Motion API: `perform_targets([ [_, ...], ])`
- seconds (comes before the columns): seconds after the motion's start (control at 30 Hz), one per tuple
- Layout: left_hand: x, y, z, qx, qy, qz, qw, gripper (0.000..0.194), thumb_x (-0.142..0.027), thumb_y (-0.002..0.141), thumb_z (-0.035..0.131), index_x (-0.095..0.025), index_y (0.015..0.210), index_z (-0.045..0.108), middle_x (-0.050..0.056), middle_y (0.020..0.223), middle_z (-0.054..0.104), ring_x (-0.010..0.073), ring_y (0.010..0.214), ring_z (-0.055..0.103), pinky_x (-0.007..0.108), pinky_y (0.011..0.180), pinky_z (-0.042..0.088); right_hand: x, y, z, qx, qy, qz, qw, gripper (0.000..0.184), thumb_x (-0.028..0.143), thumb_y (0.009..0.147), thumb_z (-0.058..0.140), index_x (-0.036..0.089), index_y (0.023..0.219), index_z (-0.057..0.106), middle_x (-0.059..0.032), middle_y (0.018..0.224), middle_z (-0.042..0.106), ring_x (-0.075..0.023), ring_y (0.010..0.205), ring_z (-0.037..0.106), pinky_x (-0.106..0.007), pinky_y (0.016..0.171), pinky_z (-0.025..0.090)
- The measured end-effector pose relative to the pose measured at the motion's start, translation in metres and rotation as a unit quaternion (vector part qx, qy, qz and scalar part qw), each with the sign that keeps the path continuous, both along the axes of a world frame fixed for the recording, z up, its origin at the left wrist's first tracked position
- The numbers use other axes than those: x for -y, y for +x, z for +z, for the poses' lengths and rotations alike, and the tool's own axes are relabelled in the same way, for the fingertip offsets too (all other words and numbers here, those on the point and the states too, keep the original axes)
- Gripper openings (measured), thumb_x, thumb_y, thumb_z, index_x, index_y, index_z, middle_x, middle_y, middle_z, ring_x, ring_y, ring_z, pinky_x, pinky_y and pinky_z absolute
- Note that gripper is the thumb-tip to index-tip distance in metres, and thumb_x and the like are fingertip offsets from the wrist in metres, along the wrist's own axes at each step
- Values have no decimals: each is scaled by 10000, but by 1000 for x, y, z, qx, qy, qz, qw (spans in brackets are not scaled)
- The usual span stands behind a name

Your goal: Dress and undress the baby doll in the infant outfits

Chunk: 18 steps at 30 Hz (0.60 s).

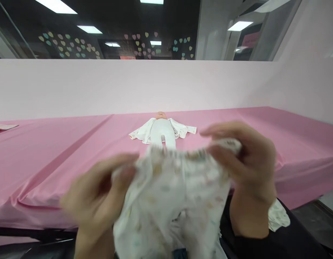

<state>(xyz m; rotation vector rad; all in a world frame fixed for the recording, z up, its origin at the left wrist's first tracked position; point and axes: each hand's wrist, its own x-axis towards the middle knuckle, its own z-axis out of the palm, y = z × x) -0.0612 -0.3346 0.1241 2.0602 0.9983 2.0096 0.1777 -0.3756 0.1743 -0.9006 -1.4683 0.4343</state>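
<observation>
Holding the patterned garment (169, 194) by its gathered waistband (182, 155) at both ends — a bilateral pinch. Taking the garment as the clock's centre, the left hand (99, 194) is at 9 o'clock and the right hand (247, 162) at 2 o'clock. Each appears to grip fabric between thumb and fingers; blur prevents confirming the exact finger placement.

The garment is raised near the wearer's body, its lower part hanging toward 6 o'clock. The doll (161, 128) lies on its back at 12 o'clock, well apart, on the pink cover (74, 162), a white jacket (145, 130) spread about it. A folded cloth (278, 216) rests at 3 o'clock, beyond the right wrist.

Findings on handling: the band slopes, right end higher. Good practice is to level both ends, keep tension even — firm enough to straighten the gathers without overstretching — and pinch at the side edges. Slack near the right thumb should be smoothed, as bunched fabric could hide a twist. The lower folds merit checking too.
</observation>
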Motion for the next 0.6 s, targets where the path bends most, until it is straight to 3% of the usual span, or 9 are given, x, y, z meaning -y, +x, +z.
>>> perform_targets([
  [0.07, -40, 14, 26, -47, 42, -33, 997, 128, -217, 792, 608, -222, 914, 648, -47, 674, 579, 54, 471, 382, 206, 446, 314, -36, -1, 19, 55, 46, -38, 997, 155, 311, 751, 635, 266, 896, 667, 33, 881, 627, -118, 725, 557, -294, 659, 453],
  [0.13, -85, 28, 36, -61, -30, -148, 987, 151, -311, 848, 528, -177, 825, 594, -34, 641, 521, 69, 510, 404, 204, 467, 321, -81, 3, 27, 91, 56, -56, 993, 188, 321, 763, 611, 199, 899, 658, 23, 803, 590, -116, 754, 549, -280, 685, 435],
  [0.17, -107, 34, 34, -49, -63, -173, 982, 265, -370, 872, 470, -165, 727, 557, -34, 586, 463, 77, 518, 397, 206, 483, 322, -105, 7, 26, 109, 52, -60, 991, 208, 333, 776, 592, 174, 895, 653, 19, 768, 570, -114, 752, 544, -271, 682, 426],
  [0.23, -144, 49, 15, -55, -128, -231, 963, 373, -461, 877, 393, -167, 674, 502, -32, 584, 433, 91, 536, 396, 216, 505, 326, -156, 17, 15, 142, 32, -73, 987, 239, 355, 801, 545, 152, 877, 646, 13, 729, 554, -110, 720, 531, -255, 661, 414],
  [0.3, -174, 64, -15, -151, -199, -267, 931, 320, -457, 818, 494, -165, 687, 512, -21, 677, 480, 111, 618, 432, 234, 594, 363, -203, 27, -6, 189, 1, -114, 975, 234, 348, 805, 534, 146, 839, 645, 4, 696, 569, -119, 686, 524, -258, 653, 409],
  [0.4, -215, 83, -64, -188, -229, -235, 926, 283, -377, 661, 668, -163, 589, 497, -18, 685, 472, 130, 655, 438, 256, 646, 357, -259, 34, -50, 311, -95, -192, 926, 177, 228, 815, 498, 139, 829, 651, -56, 785, 642, -164, 772, 562, -282, 726, 405],
  [0.43, -228, 86, -77, -151, -234, -233, 932, 233, -348, 664, 662, -157, 627, 533, -8, 728, 499, 140, 701, 462, 259, 677, 361, -272, 33, -67, 342, -127, -203, 909, 173, 178, 809, 493, 136, 860, 653, -89, 856, 655, -183, 846, 574, -291, 769, 401],
  [0.5, -251, 86, -96, -49, -268, -257, 927, 207, -323, 658, 666, -148, 716, 573, -3, 755, 527, 140, 719, 482, 256, 678, 370, -288, 26, -97, 358, -133, -178, 907, 150, 145, 783, 527, 134, 845, 663, -116, 938, 662, -198, 924, 581, -291, 826, 393],
  [0.6, -272, 80, -108, 131, -337, -339, 868, 260, -335, 652, 692, -147, 743, 537, -24, 672, 522, 116, 635, 487, 245, 631, 384, -292, 6, -132, 279, -96, -15, 955, 233, 288, 852, 480, 161, 940, 654, -71, 979, 674, -160, 925, 597, -261, 834, 411],
])
